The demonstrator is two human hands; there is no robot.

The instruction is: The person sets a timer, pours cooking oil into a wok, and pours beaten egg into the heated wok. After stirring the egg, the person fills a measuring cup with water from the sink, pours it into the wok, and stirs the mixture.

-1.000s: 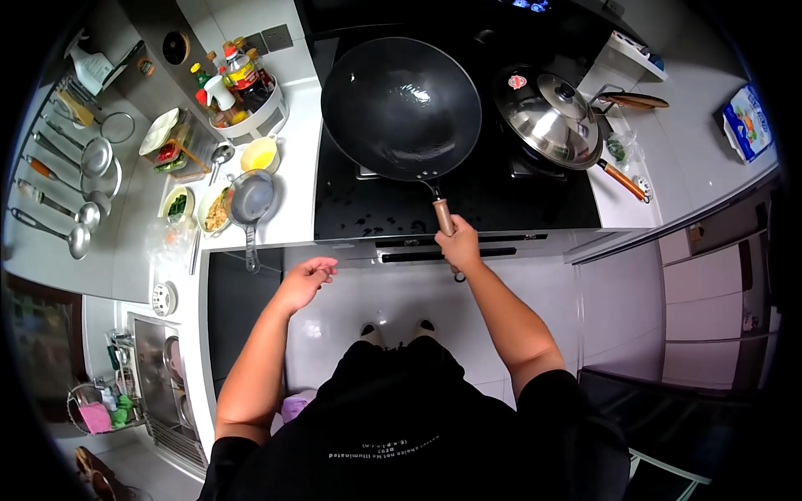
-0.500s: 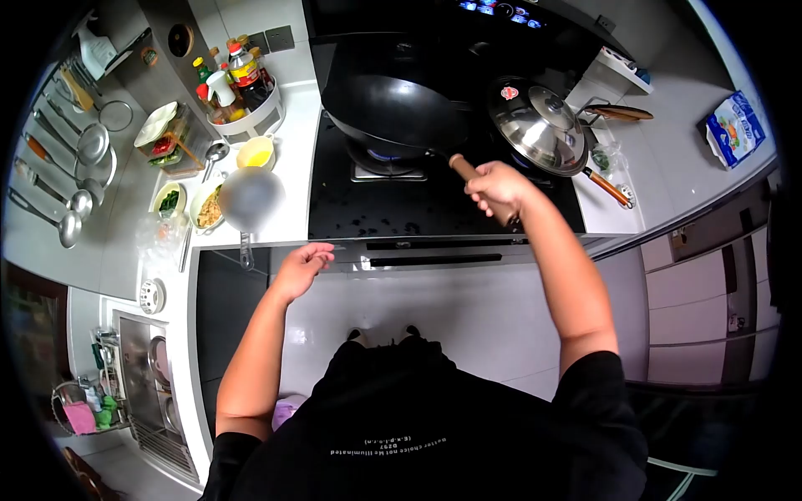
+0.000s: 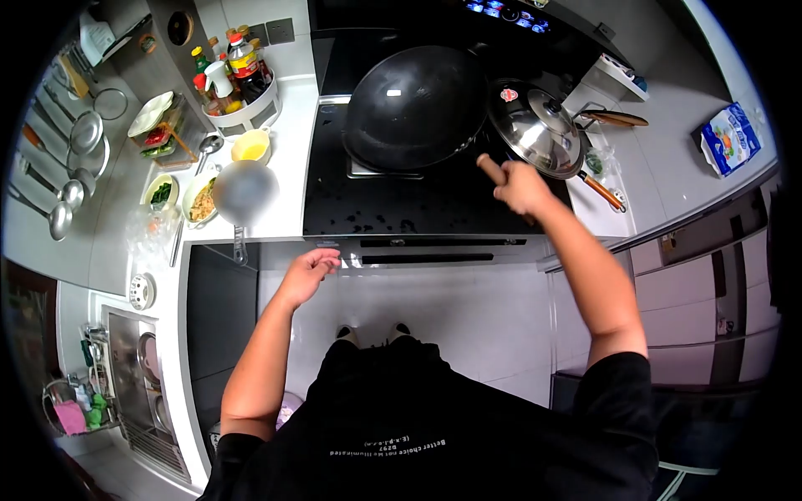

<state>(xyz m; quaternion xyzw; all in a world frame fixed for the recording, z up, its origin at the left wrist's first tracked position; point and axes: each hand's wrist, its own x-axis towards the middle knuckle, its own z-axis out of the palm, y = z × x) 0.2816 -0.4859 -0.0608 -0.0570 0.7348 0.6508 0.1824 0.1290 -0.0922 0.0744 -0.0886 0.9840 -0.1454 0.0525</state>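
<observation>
My right hand [image 3: 525,188] is closed around the wooden handle of a black wok [image 3: 413,104]. The wok is tilted over the front burner of the black cooktop [image 3: 401,204], its bare, shiny inside turned toward me. Whether it touches the burner grate is hidden beneath it. My left hand [image 3: 311,275] hovers in front of the counter edge with loosely curled fingers and nothing in it. Left of the cooktop, nearest that hand, lies a round, blurred grey thing with a handle [image 3: 240,244]. Beside it stand a bowl of yellow liquid [image 3: 252,149] and a dish of chopped food [image 3: 203,200].
A steel-lidded pan [image 3: 535,125] sits right of the wok, its wooden handle pointing toward me. On the left counter are a bowl of greens [image 3: 160,194], a ladle [image 3: 209,146] and a rack of sauce bottles [image 3: 259,107]. A sink [image 3: 125,351] lies farther left.
The wok has gone from nearly level to tilted, moving slightly right and showing more of its inside. My right hand moved a little right with the handle. The blue burner flame is now hidden.
</observation>
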